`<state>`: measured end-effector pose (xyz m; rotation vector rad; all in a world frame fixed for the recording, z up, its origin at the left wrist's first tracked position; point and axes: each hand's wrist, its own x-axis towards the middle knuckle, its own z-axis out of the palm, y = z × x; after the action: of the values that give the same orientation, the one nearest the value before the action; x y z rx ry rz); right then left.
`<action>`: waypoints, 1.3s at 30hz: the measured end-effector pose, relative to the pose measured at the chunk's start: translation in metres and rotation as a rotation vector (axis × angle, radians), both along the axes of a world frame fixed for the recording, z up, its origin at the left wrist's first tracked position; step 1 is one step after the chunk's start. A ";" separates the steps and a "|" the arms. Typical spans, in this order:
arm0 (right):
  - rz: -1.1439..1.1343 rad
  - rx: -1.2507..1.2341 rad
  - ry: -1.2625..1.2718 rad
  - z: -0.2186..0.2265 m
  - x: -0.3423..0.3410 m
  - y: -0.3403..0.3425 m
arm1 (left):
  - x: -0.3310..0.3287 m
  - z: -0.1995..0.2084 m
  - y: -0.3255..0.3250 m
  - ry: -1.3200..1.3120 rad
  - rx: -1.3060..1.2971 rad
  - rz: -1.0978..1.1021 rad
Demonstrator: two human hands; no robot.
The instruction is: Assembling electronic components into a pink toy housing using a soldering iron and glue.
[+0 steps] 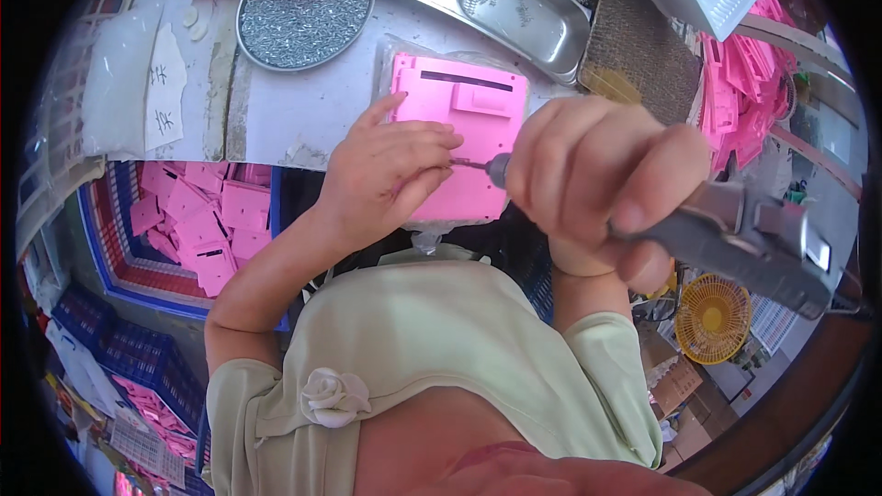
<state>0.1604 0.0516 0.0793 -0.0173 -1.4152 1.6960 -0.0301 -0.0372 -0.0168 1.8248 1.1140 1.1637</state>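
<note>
One pink plastic panel (pixel 476 140) lies on clear plastic wrap near the close edge of the surface (pixel 294 119); the left hand (pixel 384 163) rests across it, fingertips beside the thin bit (pixel 473 164); whether that grip pinches a small screw I cannot tell; the right hand (pixel 606 179) has its grip closed around a grey power driver (pixel 744 262).

The bit could slip and catch a left fingertip, since the two are so near; a tilted driver might scratch the pink face or drive crooked; too much force might crack the plastic; the slick wrap could let the panel slide if the left hand presses lightly.

Beyond the panel stand a round dish (pixel 241 41) of small metal pieces and a steel compartment tray (pixel 551 44); below the surface at left, a blue crate (pixel 156 298) holds pink parts; more pink pieces (pixel 735 101) heap at right, with a yellow basket (pixel 713 317) lower down.
</note>
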 end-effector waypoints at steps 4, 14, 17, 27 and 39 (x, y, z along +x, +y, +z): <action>0.024 0.043 -0.017 -0.004 -0.010 -0.002 | -0.006 0.006 -0.001 0.042 -0.027 0.046; -0.155 0.028 -0.108 -0.012 -0.037 0.005 | -0.045 0.002 0.023 0.244 0.168 0.269; -0.307 0.007 -0.146 -0.025 -0.046 0.025 | -0.087 -0.005 0.068 0.690 0.194 0.535; -0.264 0.110 -0.280 -0.064 -0.059 0.043 | -0.095 -0.035 0.080 0.711 0.203 0.569; -0.283 0.093 -0.341 -0.046 -0.055 0.014 | -0.084 -0.016 0.057 0.404 0.199 0.344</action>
<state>0.1054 0.0657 0.0332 -0.4527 -1.6516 1.4360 -0.1145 0.0196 -0.0333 2.1432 1.6428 1.1555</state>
